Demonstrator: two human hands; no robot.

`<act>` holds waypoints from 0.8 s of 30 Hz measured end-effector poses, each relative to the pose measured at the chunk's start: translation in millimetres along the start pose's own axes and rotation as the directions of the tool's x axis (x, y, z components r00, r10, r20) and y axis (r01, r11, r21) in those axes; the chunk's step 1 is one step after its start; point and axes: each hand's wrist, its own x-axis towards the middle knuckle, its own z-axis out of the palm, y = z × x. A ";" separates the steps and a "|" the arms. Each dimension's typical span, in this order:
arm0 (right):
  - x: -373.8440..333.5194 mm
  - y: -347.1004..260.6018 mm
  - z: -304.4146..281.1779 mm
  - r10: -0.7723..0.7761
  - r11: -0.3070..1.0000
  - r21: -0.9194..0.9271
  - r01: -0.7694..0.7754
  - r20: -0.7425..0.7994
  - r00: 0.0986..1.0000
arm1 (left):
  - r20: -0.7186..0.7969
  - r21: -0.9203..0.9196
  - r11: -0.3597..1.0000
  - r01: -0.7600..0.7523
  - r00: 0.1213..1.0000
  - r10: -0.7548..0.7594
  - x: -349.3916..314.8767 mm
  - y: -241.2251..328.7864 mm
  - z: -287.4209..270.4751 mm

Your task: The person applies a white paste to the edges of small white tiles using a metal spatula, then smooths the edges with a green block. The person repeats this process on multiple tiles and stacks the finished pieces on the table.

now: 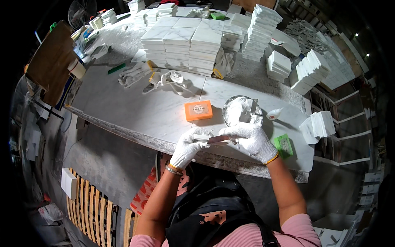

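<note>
Both of my hands wear white knit gloves and meet above the near edge of the marble table. My left hand (185, 149) is closed on a small white tile (202, 137), seen nearly edge-on. In my right hand (254, 143) is a putty knife (219, 139), its flat blade reaching across to the tile. Just beyond the right hand stands a round bowl (225, 116) of white paste (240, 108), with a second scraper (254, 107) resting at its right side. An orange hand pad (198, 110) lies left of the bowl.
A green pad (284, 145) and a small white nozzle bottle (274, 114) lie right of the bowl. Tile stacks (177, 43) line the far side, with tall ones (260, 33) at right. Loose gloves (168, 79) lie farther left. Wooden pallet slats (92, 210) are at lower left.
</note>
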 end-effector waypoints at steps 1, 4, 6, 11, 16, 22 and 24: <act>-0.9 -2.6 -1.0 -0.014 0.999 -0.036 0.014 0.002 1.000 | -0.001 -0.015 1.000 0.002 1.000 -0.003 -0.4 1.3 1.7; -2.7 -2.4 1.8 -0.062 0.996 -0.059 0.061 -0.015 0.998 | -0.032 -0.053 0.998 -0.030 0.999 0.028 -0.9 -0.8 4.3; -2.8 -1.9 1.8 -0.067 0.997 -0.049 0.066 -0.012 0.998 | -0.031 -0.048 0.999 -0.011 0.999 0.009 -1.4 1.4 5.3; 0.4 1.0 3.0 0.027 0.997 0.066 -0.025 -0.025 0.999 | -0.045 0.041 0.999 0.022 0.999 -0.020 1.2 7.5 6.0; 7.6 -2.7 1.7 0.065 0.993 0.100 -0.069 0.042 0.997 | -0.001 -0.021 1.000 -0.002 1.000 0.002 2.2 12.4 7.8; 2.0 1.9 -1.9 0.051 0.997 0.056 -0.056 0.082 0.995 | -0.029 -0.056 0.998 -0.001 1.000 0.000 2.8 1.3 4.2; 0.7 0.0 -1.2 0.038 0.998 0.043 -0.041 0.052 0.998 | -0.031 -0.014 1.000 0.014 0.999 -0.014 3.2 0.8 4.0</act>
